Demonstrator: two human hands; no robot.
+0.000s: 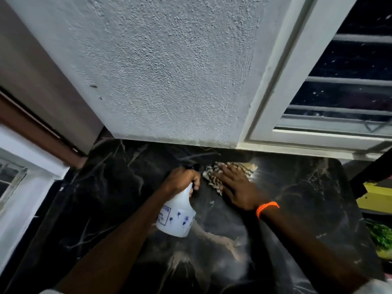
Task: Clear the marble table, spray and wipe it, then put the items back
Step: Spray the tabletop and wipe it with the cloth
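Soft striped cloth (231, 169) bunches easily; your right hand (237, 185) presses it flat-fingered on marble table (307, 198). Left hand (182, 180) grips light plastic spray bottle (176, 215) at neck.

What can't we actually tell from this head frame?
- Spray bottle label: text blurred and partly turned away.
- Its trigger: hidden under the left hand.
- Cloth: middle covered by the right hand.
- Yellow item and green item: cut off by the right edge.

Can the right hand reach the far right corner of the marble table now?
Probably yes: the right hand lies flat on the cloth, and the marble table looks bare toward that corner.
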